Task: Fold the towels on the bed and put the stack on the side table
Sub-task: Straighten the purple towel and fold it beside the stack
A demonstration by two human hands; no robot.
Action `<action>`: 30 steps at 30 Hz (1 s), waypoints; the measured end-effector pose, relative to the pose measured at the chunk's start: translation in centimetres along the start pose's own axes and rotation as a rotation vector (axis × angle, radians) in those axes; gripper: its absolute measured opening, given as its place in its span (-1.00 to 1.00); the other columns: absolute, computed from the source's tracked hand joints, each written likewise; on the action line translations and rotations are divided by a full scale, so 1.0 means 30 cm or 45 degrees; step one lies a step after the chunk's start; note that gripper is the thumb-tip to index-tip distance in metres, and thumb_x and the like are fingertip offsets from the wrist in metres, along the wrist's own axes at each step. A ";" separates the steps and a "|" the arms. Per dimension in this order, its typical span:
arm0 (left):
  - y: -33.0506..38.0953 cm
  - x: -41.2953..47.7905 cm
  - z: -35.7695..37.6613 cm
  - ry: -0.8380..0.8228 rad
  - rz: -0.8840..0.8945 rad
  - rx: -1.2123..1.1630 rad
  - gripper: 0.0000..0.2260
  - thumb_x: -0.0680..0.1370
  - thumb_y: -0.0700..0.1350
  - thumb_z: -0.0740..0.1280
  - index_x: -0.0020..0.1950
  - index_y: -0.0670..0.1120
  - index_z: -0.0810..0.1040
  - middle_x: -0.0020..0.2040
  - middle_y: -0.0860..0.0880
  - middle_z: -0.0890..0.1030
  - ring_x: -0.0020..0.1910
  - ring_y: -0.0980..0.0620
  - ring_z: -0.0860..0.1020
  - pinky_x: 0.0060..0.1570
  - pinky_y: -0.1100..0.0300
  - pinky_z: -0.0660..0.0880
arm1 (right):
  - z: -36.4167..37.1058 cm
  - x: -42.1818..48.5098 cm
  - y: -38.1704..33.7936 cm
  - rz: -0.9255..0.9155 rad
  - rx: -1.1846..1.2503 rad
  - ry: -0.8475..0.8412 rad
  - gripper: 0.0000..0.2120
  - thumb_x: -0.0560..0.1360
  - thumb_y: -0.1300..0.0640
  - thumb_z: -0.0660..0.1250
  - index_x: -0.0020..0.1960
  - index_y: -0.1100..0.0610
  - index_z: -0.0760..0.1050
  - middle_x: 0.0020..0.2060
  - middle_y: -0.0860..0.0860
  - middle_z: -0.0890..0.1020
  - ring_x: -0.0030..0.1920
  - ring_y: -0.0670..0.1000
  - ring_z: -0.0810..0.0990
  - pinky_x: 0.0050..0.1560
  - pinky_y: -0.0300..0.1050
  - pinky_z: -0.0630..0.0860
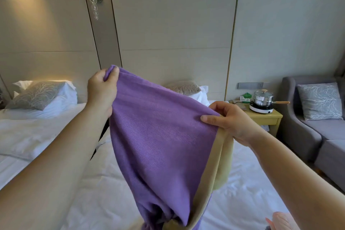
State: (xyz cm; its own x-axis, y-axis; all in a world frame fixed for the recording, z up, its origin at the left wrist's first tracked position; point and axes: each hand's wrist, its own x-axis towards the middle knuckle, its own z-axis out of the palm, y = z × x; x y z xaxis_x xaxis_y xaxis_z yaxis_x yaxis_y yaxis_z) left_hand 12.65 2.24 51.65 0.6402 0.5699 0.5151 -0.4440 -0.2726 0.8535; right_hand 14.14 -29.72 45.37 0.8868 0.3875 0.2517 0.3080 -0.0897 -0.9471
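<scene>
Purple towel (160, 136) held up over the bed (242, 183), stretched between two raised points so it hangs flat, probably for a first fold. The left hand (101, 91), at ten o'clock of the cloth, pinches the top corner. The right hand (230, 120), at three o'clock, grips the opposite edge, and a beige towel (224, 158) hanging behind seems caught in the same grip. The side table (268, 119), at two o'clock of the right hand, bears a pot (262, 98), so room for the stack looks limited.
</scene>
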 end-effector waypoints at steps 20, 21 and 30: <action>-0.086 -0.328 0.190 -1.279 -0.081 0.183 -0.70 0.58 0.02 0.30 0.05 -0.22 0.57 -0.11 -0.07 0.59 -0.10 0.10 0.50 0.05 0.00 0.46 | 0.090 0.004 -0.023 -0.075 0.040 -0.213 -0.76 0.34 -0.08 0.49 -0.08 0.01 0.57 -0.17 0.05 0.60 -0.13 0.02 0.57 -0.04 0.00 0.48; -0.070 -0.316 0.196 -1.222 -0.042 0.120 -0.78 0.59 -0.03 0.29 0.03 -0.19 0.58 -0.12 -0.05 0.61 -0.12 0.11 0.52 0.02 0.05 0.48 | 0.081 -0.008 -0.010 -0.078 0.103 -0.231 -0.74 0.34 -0.05 0.49 -0.03 -0.03 0.53 -0.16 0.03 0.58 -0.13 0.02 0.56 -0.07 -0.01 0.48; 0.148 -0.151 0.226 -0.808 0.275 -0.151 -0.88 0.60 -0.12 0.28 -0.10 0.00 0.57 -0.23 0.16 0.60 -0.18 0.21 0.54 -0.05 0.32 0.44 | 0.064 -0.096 0.102 0.023 0.389 -0.445 -0.64 0.47 0.17 0.42 0.14 -0.11 0.36 -0.01 0.19 0.52 -0.04 0.11 0.49 -0.03 -0.02 0.43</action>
State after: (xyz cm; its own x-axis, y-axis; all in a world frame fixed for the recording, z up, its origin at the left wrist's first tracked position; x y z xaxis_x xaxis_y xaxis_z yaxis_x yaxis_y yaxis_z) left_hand 12.03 -6.82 53.64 0.7572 -0.0629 0.6501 -0.6458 -0.2216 0.7307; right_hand 11.87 -29.36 41.35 0.7054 0.6793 0.2023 0.1313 0.1552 -0.9791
